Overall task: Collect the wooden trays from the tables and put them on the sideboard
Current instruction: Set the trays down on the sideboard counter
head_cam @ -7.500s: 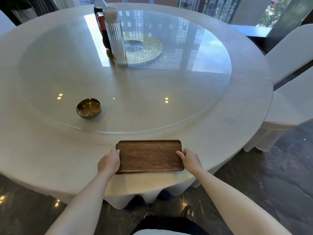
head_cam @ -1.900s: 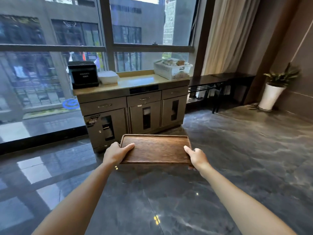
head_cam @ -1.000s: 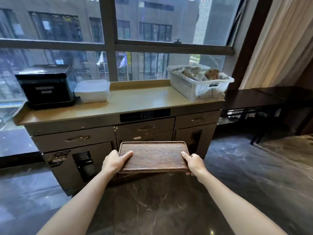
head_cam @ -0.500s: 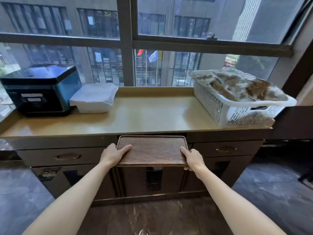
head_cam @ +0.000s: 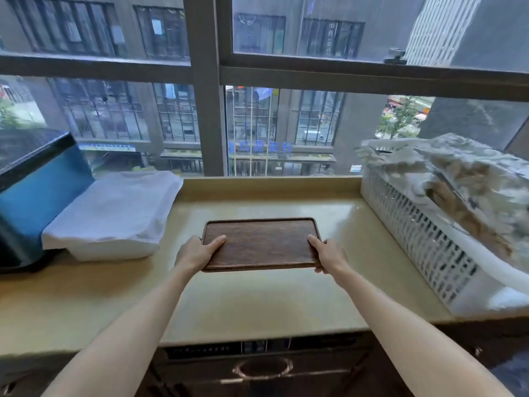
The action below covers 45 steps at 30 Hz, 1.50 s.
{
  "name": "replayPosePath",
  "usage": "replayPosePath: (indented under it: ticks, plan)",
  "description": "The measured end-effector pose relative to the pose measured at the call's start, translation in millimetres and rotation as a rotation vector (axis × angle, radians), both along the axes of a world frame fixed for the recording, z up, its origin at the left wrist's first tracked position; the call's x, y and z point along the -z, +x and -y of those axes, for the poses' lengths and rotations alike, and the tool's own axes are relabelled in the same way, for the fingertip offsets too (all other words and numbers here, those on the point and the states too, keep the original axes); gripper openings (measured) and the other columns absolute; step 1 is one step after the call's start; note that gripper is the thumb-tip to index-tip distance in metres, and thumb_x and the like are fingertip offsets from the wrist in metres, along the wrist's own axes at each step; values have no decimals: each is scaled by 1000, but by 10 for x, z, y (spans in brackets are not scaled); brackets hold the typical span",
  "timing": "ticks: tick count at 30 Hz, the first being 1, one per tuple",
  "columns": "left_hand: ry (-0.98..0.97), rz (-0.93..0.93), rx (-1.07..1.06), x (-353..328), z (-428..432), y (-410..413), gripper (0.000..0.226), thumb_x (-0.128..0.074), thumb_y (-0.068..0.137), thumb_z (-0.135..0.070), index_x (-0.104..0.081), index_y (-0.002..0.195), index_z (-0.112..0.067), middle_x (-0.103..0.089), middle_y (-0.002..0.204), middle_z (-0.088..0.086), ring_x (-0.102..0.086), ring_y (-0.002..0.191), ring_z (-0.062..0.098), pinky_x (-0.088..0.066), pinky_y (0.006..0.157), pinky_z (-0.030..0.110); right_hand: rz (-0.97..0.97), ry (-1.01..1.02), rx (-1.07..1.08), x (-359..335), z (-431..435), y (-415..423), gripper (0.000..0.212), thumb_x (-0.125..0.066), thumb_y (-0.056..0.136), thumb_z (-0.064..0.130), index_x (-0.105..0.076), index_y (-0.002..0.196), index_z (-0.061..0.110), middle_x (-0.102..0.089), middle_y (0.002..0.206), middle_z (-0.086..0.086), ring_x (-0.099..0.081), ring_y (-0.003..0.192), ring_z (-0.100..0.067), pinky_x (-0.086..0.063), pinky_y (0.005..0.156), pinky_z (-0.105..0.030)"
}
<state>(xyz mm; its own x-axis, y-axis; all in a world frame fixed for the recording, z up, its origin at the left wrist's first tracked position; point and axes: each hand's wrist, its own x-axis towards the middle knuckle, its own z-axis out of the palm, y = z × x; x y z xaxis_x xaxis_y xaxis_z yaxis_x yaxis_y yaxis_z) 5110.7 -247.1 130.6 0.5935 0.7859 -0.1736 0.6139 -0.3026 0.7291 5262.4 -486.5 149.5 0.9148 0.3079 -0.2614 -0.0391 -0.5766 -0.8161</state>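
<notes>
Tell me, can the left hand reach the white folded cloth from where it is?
Probably yes. The left hand grips the wooden tray, and the white folded cloth lies just to its left on the sideboard with nothing between them, but it must let go first.

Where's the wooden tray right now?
Middle of the head view: the wooden tray is over the sideboard, gripped by the left hand and right hand.
</notes>
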Motion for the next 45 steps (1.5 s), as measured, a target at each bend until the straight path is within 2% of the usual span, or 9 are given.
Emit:
replayPosePath:
  ticks: [9, 14, 16, 19, 21, 28, 31, 40, 45]
  plan:
    - [18, -127, 7, 218, -610, 1042, 64, -53, 78, -62, -57, 99, -1, -65, 103, 15, -58, 93, 33, -39, 67, 34, -38, -105, -38, 253, -712, 1088, 39, -44, 92, 41, -43, 66, 12, -57, 82, -14, -52, 42, -20, -35, 40, -26]
    - [31, -195, -7, 358, -841, 1497, 63, -51, 79, -62, -54, 98, -2, -64, 103, 15, -55, 86, 30, -40, 68, 33, -28, -171, -95, 457, -1005, 1611, 39, -38, 93, 37, -44, 68, 8, -55, 83, -15, -55, 46, -23, -38, 40, -26]
    - [28, -216, -9, 427, -920, 1666, 59, -51, 80, -61, -53, 95, -4, -64, 103, 15, -53, 84, 29, -40, 68, 33, -11, -199, -114, 541, -1107, 1788, 42, -36, 94, 36, -49, 70, 4, -57, 85, -20, -58, 61, -30, -44, 52, -30]
    - [32, -239, -12, 523, -1035, 1897, 59, -50, 80, -61, -54, 96, -4, -65, 105, 15, -56, 90, 32, -40, 71, 32, -2, -230, -119, 660, -1235, 2010, 46, -34, 95, 36, -57, 95, -4, -59, 103, -25, -57, 92, -36, -46, 75, -37]
    - [37, -256, -17, 572, -1099, 2028, 62, -50, 81, -61, -58, 101, -3, -65, 108, 16, -58, 99, 34, -40, 73, 33, 8, -237, -141, 705, -1301, 2124, 43, -33, 95, 36, -54, 91, -2, -59, 104, -26, -57, 99, -39, -49, 83, -42]
    - [129, -351, 3, 640, -1275, 2355, 66, -43, 84, -61, -55, 106, 0, -63, 113, 21, -57, 105, 36, -39, 73, 34, 108, -330, -225, 758, -1494, 2466, 49, -28, 98, 32, -57, 94, -8, -59, 111, -33, -53, 103, -41, -34, 74, -34]
    - [187, -407, 30, 619, -1338, 2436, 68, -40, 85, -62, -55, 107, 0, -63, 115, 21, -57, 107, 37, -40, 73, 35, 141, -394, -260, 747, -1529, 2530, 50, -25, 98, 33, -55, 106, -6, -58, 115, -29, -53, 106, -41, -39, 80, -37]
    - [386, -584, 87, 570, -1353, 2520, 74, -29, 85, -66, -53, 113, -2, -63, 116, 19, -57, 108, 37, -40, 72, 35, 242, -587, -390, 651, -1556, 2563, 37, -23, 98, 19, -54, 110, 2, -58, 118, -21, -53, 107, -37, -42, 77, -37]
    - [317, -553, 48, 527, -1277, 2483, 70, -28, 88, -62, -49, 118, -2, -60, 122, 20, -54, 113, 36, -44, 83, 39, 304, -642, -430, 599, -1522, 2497, 37, -20, 97, 18, -51, 112, 5, -56, 120, -19, -52, 108, -35, -45, 81, -40]
